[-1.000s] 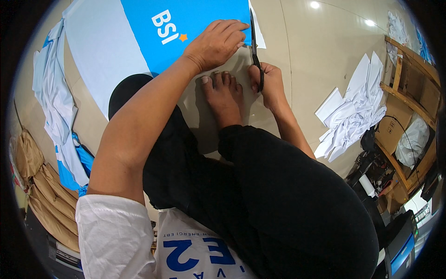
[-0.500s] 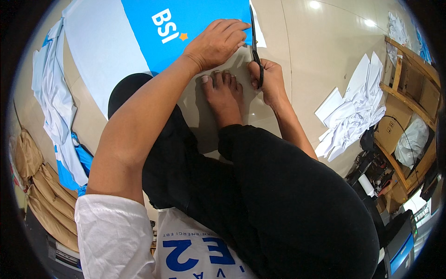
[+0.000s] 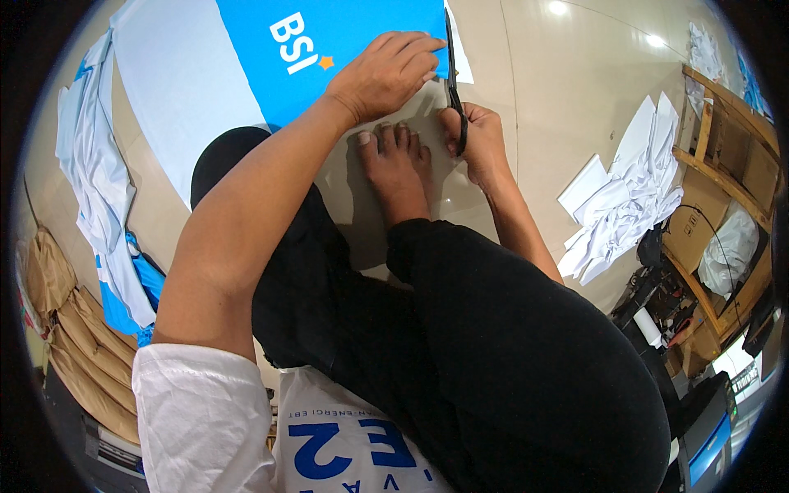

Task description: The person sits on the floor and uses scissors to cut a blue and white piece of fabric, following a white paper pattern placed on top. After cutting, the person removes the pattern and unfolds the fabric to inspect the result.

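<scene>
A blue and white cloth sheet [image 3: 246,94], with white lettering and a small orange star, lies on the floor ahead of me. My left hand [image 3: 388,72] rests on the blue part near its right edge, fingers stretched forward and pressing lightly on it. In my right hand [image 3: 478,144] are black-handled scissors [image 3: 457,105], gripped by the handles. Their blades run along the sheet's right edge, beside my left fingertips, with a narrow white strip [image 3: 463,62] on the outer side. Below the hands is my bare foot [image 3: 399,177].
White crumpled cloth pieces [image 3: 629,201] lie on the floor to the right, near a wooden frame [image 3: 699,168] with cardboard and a plastic bag [image 3: 729,255]. On the left are white and blue cloth [image 3: 94,156] and a brown folded cover [image 3: 82,337]. A screen [image 3: 711,448] stands at lower right.
</scene>
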The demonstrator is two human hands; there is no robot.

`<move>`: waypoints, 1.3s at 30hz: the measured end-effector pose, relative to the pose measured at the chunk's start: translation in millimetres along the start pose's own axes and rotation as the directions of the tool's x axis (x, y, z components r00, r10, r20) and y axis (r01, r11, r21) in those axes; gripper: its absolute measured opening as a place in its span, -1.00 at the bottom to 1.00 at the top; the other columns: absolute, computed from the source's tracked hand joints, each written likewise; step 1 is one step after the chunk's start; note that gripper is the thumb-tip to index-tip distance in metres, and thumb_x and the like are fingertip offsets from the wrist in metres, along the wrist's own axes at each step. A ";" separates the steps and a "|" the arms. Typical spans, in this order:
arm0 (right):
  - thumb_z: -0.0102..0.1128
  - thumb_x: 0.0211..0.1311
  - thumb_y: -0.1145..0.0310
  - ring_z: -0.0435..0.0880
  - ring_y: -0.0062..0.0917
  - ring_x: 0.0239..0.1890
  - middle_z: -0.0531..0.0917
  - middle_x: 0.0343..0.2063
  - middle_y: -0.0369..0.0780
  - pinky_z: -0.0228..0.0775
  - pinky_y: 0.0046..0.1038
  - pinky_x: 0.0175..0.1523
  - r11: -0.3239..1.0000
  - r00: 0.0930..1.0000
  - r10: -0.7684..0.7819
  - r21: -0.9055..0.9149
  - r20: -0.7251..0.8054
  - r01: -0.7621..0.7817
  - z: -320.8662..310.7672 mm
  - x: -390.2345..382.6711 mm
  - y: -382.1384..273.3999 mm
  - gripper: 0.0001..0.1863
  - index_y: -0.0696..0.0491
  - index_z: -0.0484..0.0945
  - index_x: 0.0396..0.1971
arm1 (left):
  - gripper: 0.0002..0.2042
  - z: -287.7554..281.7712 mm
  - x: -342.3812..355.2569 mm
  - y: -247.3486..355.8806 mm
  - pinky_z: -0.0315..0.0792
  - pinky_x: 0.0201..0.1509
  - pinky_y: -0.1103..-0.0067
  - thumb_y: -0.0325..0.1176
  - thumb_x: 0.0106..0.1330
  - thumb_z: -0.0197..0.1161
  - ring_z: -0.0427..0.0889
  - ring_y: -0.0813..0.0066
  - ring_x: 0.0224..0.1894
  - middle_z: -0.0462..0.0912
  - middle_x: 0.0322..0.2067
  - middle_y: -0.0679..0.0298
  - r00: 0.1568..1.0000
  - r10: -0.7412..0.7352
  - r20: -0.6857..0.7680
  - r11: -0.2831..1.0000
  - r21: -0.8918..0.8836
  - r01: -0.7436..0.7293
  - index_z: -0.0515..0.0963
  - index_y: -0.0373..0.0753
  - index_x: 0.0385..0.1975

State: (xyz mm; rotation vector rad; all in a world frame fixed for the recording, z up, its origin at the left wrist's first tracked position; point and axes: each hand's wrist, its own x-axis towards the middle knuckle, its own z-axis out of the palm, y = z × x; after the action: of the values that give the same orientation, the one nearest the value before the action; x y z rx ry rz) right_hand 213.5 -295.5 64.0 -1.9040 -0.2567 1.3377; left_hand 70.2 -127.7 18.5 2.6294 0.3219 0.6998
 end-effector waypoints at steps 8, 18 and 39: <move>0.40 0.22 0.36 0.44 -0.69 -0.72 0.53 -0.70 -0.37 0.19 -0.58 -0.61 1.000 1.000 0.007 0.029 0.021 -0.007 -1.9 -0.1 -2.0 -0.76 0.09 0.57 -0.57 | -0.88 -1.7 0.3 -0.4 0.43 0.47 0.21 -0.37 0.48 0.29 0.57 0.16 0.36 0.61 0.28 0.16 1.000 -0.006 0.004 1.000 -0.013 0.006 0.55 -0.23 -0.12; 0.36 0.32 0.36 0.43 -0.72 -0.69 0.54 -0.67 -0.38 0.16 -0.62 -0.58 1.000 1.000 0.002 -0.003 0.023 -0.002 -0.5 2.8 -5.3 -0.80 0.06 0.60 -0.49 | -0.86 -1.5 0.5 0.3 0.42 0.48 0.20 -0.39 0.45 0.32 0.56 0.15 0.36 0.60 0.29 0.17 1.000 -0.010 0.008 1.000 -0.024 0.011 0.54 -0.23 -0.12; 0.39 0.27 0.33 0.46 -0.71 -0.69 0.55 -0.68 -0.37 0.18 -0.60 -0.59 1.000 0.999 0.002 -0.012 0.033 -0.002 -2.2 2.5 -7.3 -0.78 0.08 0.60 -0.52 | -0.88 -3.4 0.7 0.4 0.41 0.49 0.19 -0.36 0.50 0.28 0.55 0.14 0.38 0.60 0.28 0.17 1.000 -0.010 0.008 1.000 -0.022 0.010 0.53 -0.22 -0.11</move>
State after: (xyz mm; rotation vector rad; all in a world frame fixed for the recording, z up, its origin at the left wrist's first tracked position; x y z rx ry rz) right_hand 218.4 -290.2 67.6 -1.8937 -0.2796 1.3726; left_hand 69.0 -126.7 21.7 2.6074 0.3228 0.6859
